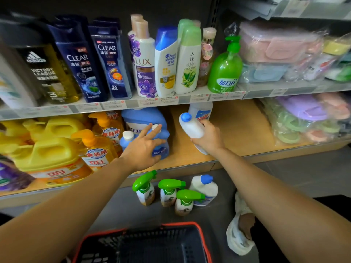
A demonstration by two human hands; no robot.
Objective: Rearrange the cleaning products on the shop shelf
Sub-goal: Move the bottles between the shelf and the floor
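Observation:
My right hand (208, 138) grips a white bottle with a blue cap (190, 126), tilted to the left above the wooden lower shelf (237, 130). Another white bottle (201, 111) stands upright behind it. My left hand (142, 147) reaches out with spread fingers that touch a blue detergent bottle (161, 147). A bigger blue jug (140, 118) stands behind, and a small blue bottle with a white cap (126, 138) is just to the left. On the floor below stand three green-topped spray bottles (171, 192) and one white bottle with a blue cap (205, 188).
Yellow and orange dish-soap jugs (51, 149) fill the lower shelf's left. Shampoo bottles (144, 59) and a green pump bottle (226, 69) line the upper shelf. Bagged goods (303, 118) lie at right. A red-rimmed black basket (144, 243) sits near my feet.

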